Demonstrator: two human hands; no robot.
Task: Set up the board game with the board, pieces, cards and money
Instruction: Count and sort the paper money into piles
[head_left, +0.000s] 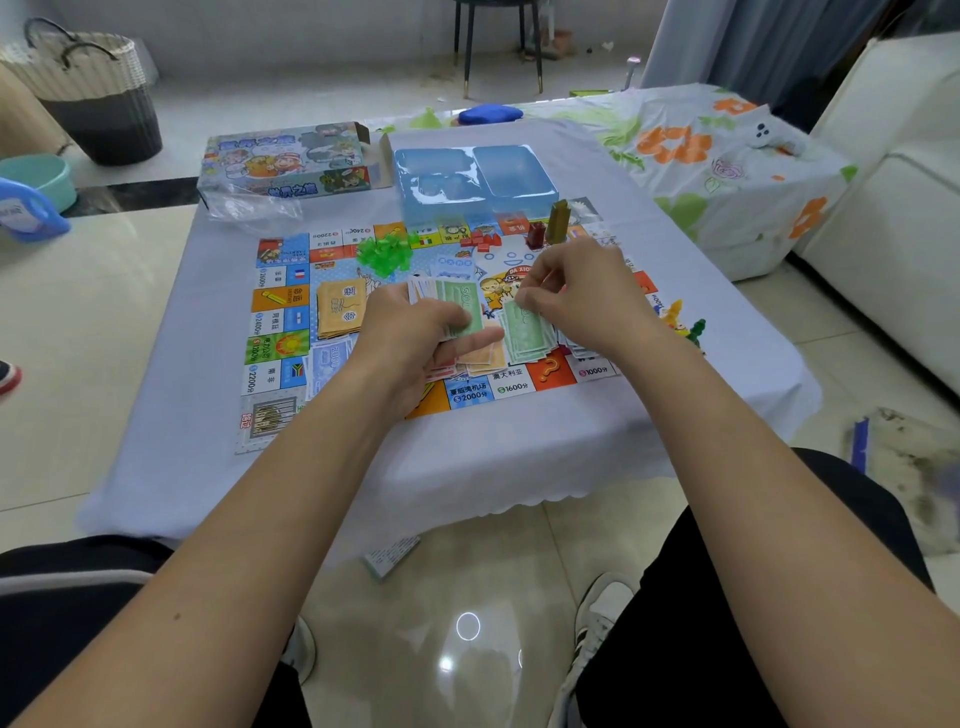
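The colourful game board (275, 332) lies flat on the table. My left hand (415, 332) grips a fanned stack of paper money (447, 296) above the board's middle. My right hand (576, 296) pinches a green note at the top of a green pile (527, 338) lying on the board. Orange cards (337, 312) sit in a stack to the left, with a blue note pile (327, 364) below them. Green houses (387, 252), red houses (483, 240) and tall tokens (558, 221) stand along the far edge. Yellow and green pawns (685, 325) stand at the right edge.
A blue plastic tray (467, 176) and the opened game box (285, 161) with a clear bag (249, 208) lie beyond the board. A small booklet (392, 556) lies on the floor under the table's front edge. A sofa stands at right, a basket far left.
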